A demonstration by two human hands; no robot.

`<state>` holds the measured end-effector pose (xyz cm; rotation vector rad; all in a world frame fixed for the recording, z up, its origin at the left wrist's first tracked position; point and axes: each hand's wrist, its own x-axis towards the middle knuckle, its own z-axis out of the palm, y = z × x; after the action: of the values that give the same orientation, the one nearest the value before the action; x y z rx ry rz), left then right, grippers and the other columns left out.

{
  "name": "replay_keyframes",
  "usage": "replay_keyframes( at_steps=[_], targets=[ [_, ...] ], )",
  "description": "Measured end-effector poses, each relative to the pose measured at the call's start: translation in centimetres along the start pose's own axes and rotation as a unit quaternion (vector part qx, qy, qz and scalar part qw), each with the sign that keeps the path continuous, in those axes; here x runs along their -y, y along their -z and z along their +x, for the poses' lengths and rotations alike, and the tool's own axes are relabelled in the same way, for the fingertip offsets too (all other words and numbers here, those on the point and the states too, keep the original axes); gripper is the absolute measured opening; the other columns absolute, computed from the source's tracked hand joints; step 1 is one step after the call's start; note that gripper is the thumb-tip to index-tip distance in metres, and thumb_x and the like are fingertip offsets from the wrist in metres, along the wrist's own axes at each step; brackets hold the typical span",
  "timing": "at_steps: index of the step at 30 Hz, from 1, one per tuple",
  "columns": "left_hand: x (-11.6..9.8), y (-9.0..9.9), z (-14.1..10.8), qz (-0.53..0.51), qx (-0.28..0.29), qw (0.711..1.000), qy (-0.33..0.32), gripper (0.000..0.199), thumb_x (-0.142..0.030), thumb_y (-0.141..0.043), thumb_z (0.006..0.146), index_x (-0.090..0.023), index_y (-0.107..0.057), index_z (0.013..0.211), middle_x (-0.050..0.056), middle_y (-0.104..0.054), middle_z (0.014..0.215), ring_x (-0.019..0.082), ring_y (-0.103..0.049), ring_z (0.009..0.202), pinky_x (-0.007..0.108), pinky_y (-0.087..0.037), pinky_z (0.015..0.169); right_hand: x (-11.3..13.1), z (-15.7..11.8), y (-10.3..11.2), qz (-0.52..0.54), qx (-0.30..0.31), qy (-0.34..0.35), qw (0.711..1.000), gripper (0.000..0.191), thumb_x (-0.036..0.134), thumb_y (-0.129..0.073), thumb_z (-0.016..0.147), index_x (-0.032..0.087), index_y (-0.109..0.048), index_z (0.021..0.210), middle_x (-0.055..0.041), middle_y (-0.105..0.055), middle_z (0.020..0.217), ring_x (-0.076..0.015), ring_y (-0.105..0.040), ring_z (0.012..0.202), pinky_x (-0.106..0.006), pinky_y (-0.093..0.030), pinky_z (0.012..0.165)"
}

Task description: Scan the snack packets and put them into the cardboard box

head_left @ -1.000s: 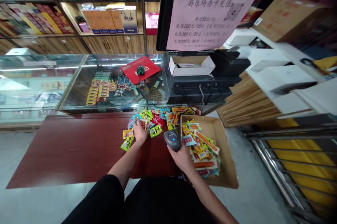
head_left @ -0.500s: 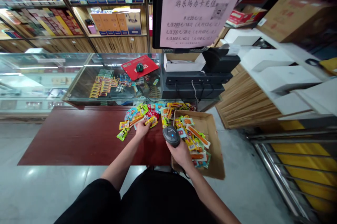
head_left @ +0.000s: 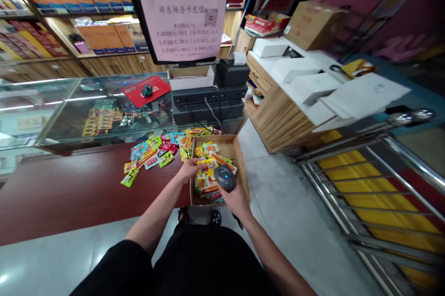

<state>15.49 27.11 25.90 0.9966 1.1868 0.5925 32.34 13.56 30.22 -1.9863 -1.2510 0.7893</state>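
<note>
My left hand [head_left: 190,168] pinches a yellow snack packet [head_left: 207,163] above the near-left side of a shallow cardboard box [head_left: 244,173]. Wrapped around the handle of a dark grey barcode scanner [head_left: 225,178], my right hand [head_left: 236,201] is over the box's right part; a blue light shows on the scanner's top. Inside the box lie several colourful packets and long wrapped sausages [head_left: 210,190], partly hidden by my hands. Left of the box, a loose pile of snack packets [head_left: 151,151] is spread on the dark red tabletop [head_left: 86,194].
A monitor [head_left: 184,27] with a pink paper sign stands behind the box, above a dark cash drawer [head_left: 208,96]. To the left is a glass display counter [head_left: 59,106] with a red mat [head_left: 146,90] on it. A wooden cabinet [head_left: 278,115] and a metal railing [head_left: 347,235] are on the right.
My left hand has moved right with the yellow packet, from the pile on the table to over the box. The view has turned right; the scanner stays in my right hand.
</note>
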Motion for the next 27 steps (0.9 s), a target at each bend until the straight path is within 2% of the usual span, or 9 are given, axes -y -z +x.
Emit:
replay_keyframes(
  at_steps=[3, 7, 15, 20, 23, 27],
  targets=[
    [0.2, -1.8, 0.0, 0.012, 0.023, 1.0, 0.0, 0.041, -0.039, -0.084, 0.05, -0.013, -0.072, 0.079, 0.0, -0.064, 0.058, 0.008, -0.048, 0.048, 0.019, -0.031, 0.047, -0.9, -0.6, 1.2, -0.003, -0.009, -0.02, 1.0, 0.039, 0.046, -0.065, 0.073, 0.017, -0.068, 0.099, -0.0118, -0.074, 0.09, -0.0294, -0.07, 0.091, -0.035, -0.054, 0.073],
    [0.3, -3.0, 0.0, 0.009, 0.034, 0.999, 0.007, 0.041, -0.038, -0.084, 0.05, -0.013, -0.072, 0.079, 0.001, -0.065, 0.059, 0.008, -0.05, 0.049, 0.019, -0.032, 0.047, -1.8, -1.0, 2.0, 0.014, -0.006, -0.015, 1.0, 0.037, 0.042, -0.064, 0.074, 0.017, -0.068, 0.101, -0.0109, -0.074, 0.093, -0.0284, -0.069, 0.092, -0.034, -0.054, 0.074],
    [-0.2, -2.8, 0.2, 0.034, 0.04, 0.999, 0.007, 0.038, -0.038, -0.083, 0.052, -0.015, -0.075, 0.082, 0.001, -0.067, 0.064, 0.008, -0.05, 0.05, 0.02, -0.035, 0.048, -1.4, -1.2, 1.7, 0.003, -0.018, -0.028, 0.999, 0.041, 0.045, -0.063, 0.074, 0.015, -0.067, 0.102, -0.0124, -0.073, 0.09, -0.0295, -0.069, 0.09, -0.036, -0.053, 0.075],
    [-0.4, -0.2, 0.1, 0.036, 0.02, 0.999, -0.002, 0.034, -0.041, -0.081, 0.058, -0.016, -0.075, 0.081, 0.004, -0.07, 0.073, 0.011, -0.056, 0.061, 0.021, -0.042, 0.054, 0.1, -0.6, -0.3, 0.018, -0.008, -0.006, 1.0, 0.037, 0.046, -0.062, 0.076, 0.016, -0.068, 0.096, -0.0117, -0.073, 0.087, -0.0281, -0.07, 0.086, -0.033, -0.054, 0.071],
    [0.0, 2.8, 0.3, 0.042, -0.009, 0.999, 0.008, 0.037, -0.043, -0.08, 0.059, -0.015, -0.074, 0.083, 0.004, -0.069, 0.072, 0.01, -0.055, 0.059, 0.021, -0.042, 0.053, 1.4, 0.1, -2.2, 0.011, 0.007, 0.011, 1.0, 0.035, 0.045, -0.062, 0.076, 0.016, -0.068, 0.095, -0.0121, -0.073, 0.086, -0.0286, -0.07, 0.087, -0.034, -0.054, 0.072],
    [1.3, 7.9, 0.9, 0.091, -0.066, 0.994, -0.001, 0.036, -0.04, -0.077, 0.063, -0.013, -0.073, 0.087, 0.003, -0.069, 0.072, 0.011, -0.056, 0.056, 0.022, -0.044, 0.054, 3.7, 1.0, -5.4, -0.001, 0.028, 0.027, 0.999, 0.041, 0.044, -0.061, 0.075, 0.014, -0.068, 0.102, -0.0137, -0.073, 0.094, -0.029, -0.068, 0.094, -0.036, -0.053, 0.078]
  ],
)
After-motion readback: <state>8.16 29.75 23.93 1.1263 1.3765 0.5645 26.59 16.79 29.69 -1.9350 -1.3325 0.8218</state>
